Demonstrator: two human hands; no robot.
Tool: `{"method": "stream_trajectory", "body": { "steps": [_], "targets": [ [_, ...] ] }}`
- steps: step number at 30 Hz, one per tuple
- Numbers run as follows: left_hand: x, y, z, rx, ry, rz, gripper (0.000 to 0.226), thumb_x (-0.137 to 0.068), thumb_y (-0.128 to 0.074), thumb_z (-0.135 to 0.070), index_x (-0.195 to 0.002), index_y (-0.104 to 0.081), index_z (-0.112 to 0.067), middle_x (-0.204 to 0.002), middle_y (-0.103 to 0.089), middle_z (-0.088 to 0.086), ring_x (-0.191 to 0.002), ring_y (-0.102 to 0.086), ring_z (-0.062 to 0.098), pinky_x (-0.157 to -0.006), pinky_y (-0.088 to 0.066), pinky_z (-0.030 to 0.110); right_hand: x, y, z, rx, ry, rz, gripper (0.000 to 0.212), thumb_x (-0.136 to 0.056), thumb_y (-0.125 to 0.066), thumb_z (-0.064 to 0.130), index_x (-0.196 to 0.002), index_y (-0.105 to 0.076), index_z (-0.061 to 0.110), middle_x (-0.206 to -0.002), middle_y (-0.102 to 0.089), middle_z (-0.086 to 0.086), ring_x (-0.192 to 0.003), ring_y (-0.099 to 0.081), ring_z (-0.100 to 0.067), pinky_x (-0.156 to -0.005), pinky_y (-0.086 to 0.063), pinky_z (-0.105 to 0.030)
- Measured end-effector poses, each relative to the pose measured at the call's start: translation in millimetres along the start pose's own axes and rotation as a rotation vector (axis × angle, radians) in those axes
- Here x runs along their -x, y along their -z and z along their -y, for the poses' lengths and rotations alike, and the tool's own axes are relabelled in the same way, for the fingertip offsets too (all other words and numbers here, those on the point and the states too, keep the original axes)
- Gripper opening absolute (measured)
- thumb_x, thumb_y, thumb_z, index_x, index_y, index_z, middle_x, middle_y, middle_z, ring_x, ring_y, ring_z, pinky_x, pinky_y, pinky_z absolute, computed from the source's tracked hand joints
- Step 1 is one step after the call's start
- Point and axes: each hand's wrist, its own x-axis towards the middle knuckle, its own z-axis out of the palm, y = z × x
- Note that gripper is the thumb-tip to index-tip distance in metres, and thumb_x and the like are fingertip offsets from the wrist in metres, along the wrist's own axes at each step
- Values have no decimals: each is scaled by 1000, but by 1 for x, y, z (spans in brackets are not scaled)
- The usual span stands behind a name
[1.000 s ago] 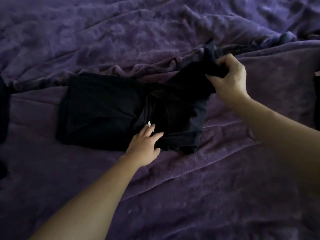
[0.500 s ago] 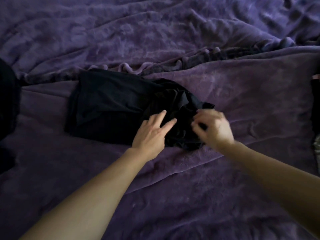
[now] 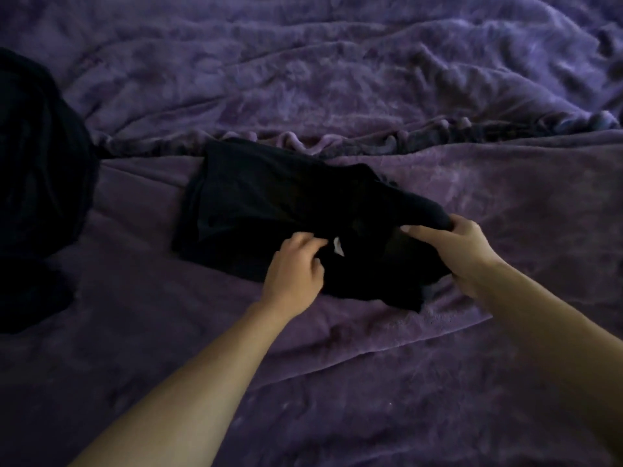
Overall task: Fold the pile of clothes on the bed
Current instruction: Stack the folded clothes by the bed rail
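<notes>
1. The black garment [image 3: 269,203] lies flat on the purple-covered bed [image 3: 337,79], mid-frame. Its left half is spread and squared; its right half is bunched and not yet flat.
2. The left hand [image 3: 296,264] sits on the near edge of the garment, just left of a white label [image 3: 338,247]. Its fingers are curled into the cloth and seem to pinch a fold, though dark fabric makes the exact hold hard to read. My read is that it anchors the middle so the flat half doesn't drag.
3. The right hand [image 3: 462,251] is clamped on the garment's right end, with thumb and fingers wrapped round a gathered corner. That end rides slightly above the bed while the rest stays down. It looks like a sleeve or side section being brought in for a fold, but I can't tell which part.
4. Geometry: the garment spans both hands, left hand near its centre and right hand at its far right tip. The bulk of the cloth is ahead and to the left of the left hand, and the hands are well apart.
5. A dark heap of clothes [image 3: 37,163] sits at the left edge, well apart from the garment and touched by neither hand. It is probably the remaining pile, so I judge the task partway done at best.
6. Risk: the exposed label suggests an inner face is showing, so the layers may need smoothing before the next fold.
</notes>
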Motion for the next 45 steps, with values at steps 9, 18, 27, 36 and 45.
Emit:
{"method": "stream_trajectory", "body": {
  "steps": [9, 18, 27, 36, 45],
  "targets": [
    [38, 145, 104, 96, 318, -420, 22, -86, -55, 2, -98, -70, -10, -96, -69, 9, -81, -63, 18, -73, -48, 26, 4, -225, 90, -17, 62, 99, 45, -72, -82, 15, -112, -64, 8, -98, -70, -11, -82, -69, -24, -66, -61, -38],
    [13, 156, 121, 31, 294, -592, 28, -91, -51, -9, -116, -64, -6, -114, -57, 19, -105, -56, 34, -94, -44, 40, -3, -253, 62, 52, 214, 147, 21, -96, -49, 8, -107, -64, 14, -100, -72, -8, -83, -69, -15, -67, -53, -28],
    [-75, 75, 118, -457, 199, -100, 62, -93, -28, -62, -149, -11, -43, -159, 1, 19, -141, -8, 50, -111, -14, 63, -14, -196, -21, 871, 363, -102, 64, -93, -42, 57, -150, -15, 41, -161, -4, -11, -145, -14, -34, -108, -30, -52],
    [-107, 76, 140, -281, 325, -230, 70, -90, -20, -70, -150, -17, -34, -143, -42, 20, -135, -34, 35, -113, -15, 50, -39, -231, -35, 484, 305, -176, 71, -84, -41, 73, -145, -13, 50, -155, -24, -5, -137, -33, -26, -100, -35, -39],
    [-50, 71, 61, 102, 115, -256, 45, -96, -52, -38, -133, -48, -12, -131, -58, 11, -118, -53, 35, -95, -39, 38, 35, -153, -58, 329, 410, -217, 61, -86, -63, 47, -140, -35, 46, -124, -47, 16, -113, -52, -8, -92, -37, -22]
  ]
}}
